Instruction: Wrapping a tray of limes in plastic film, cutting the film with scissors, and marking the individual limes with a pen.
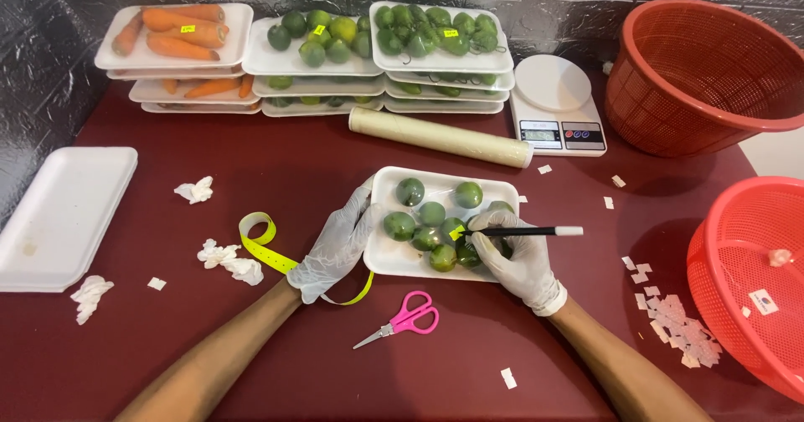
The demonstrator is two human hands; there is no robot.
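Head view, setting: a person in thin white gloves is working at a dark red table point(293, 171), arms reaching in from the bottom edge.
Left hand: the left hand point(339, 242) is steadying the near-left edge of a white foam tray point(394, 259), fingers curling together against its rim.
Right hand: the right hand point(519, 259) is pinching a black pen point(523, 232), fingers closing tight on the barrel, tip pointing left.
Tray: it is sitting at the table's middle, wrapped in clear film and holding green limes point(431, 214).
Label: a small yellow sticker point(457, 233) is lying on the film over the limes, right at the pen's tip.
Nearby: pink scissors point(402, 319) are lying just below the tray; a yellow strip of stickers point(266, 250) is curling beside the left wrist.
Behind: a roll of cling film point(440, 137) and a white kitchen scale point(557, 108) are standing in front of stacked trays of carrots point(172, 33) and limes.
Right edge: two red plastic baskets point(703, 70) are crowding the corner, with white paper scraps point(678, 321) scattered before them.
Risk: the pen's point is pressing on film stretched over round fruit; too much force could likely pierce the wrap or make the tip skid off the sticker.
Risk, second: should the left hand loosen, the light tray could slide sideways under the pen.
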